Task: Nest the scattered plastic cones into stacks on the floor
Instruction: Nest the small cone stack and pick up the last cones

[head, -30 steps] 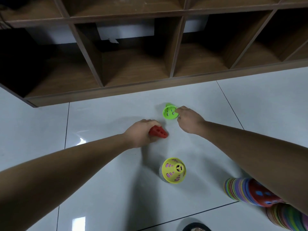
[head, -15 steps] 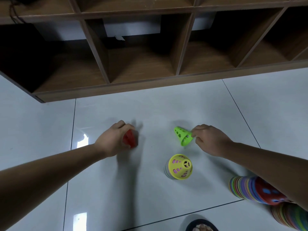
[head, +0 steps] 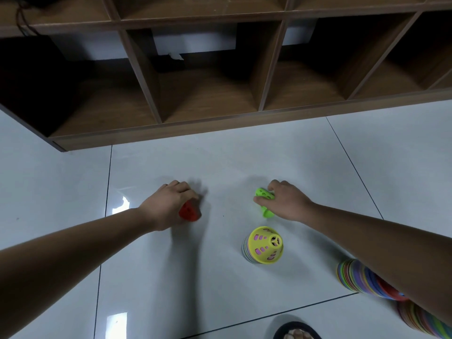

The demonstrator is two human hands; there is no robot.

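My left hand (head: 168,206) grips a red cone (head: 188,212) just above the white tile floor, left of centre; most of the cone is hidden under my fingers. My right hand (head: 288,203) holds a green perforated cone (head: 264,199), tilted with its narrow end pointing up and left. Below the green cone stands a short nested stack topped by a yellow cone (head: 265,245) with pink showing through its holes.
A long multicoloured stack of nested cones (head: 359,280) lies on its side at the lower right, partly behind my right forearm. A brown wooden cubby shelf (head: 195,128) runs along the floor ahead. A sandalled foot (head: 297,332) shows at the bottom edge.
Both hands have drawn back toward me with their cones: the left with the red cone went left, the right brought the green cone down and turned it, near the yellow-topped stack.
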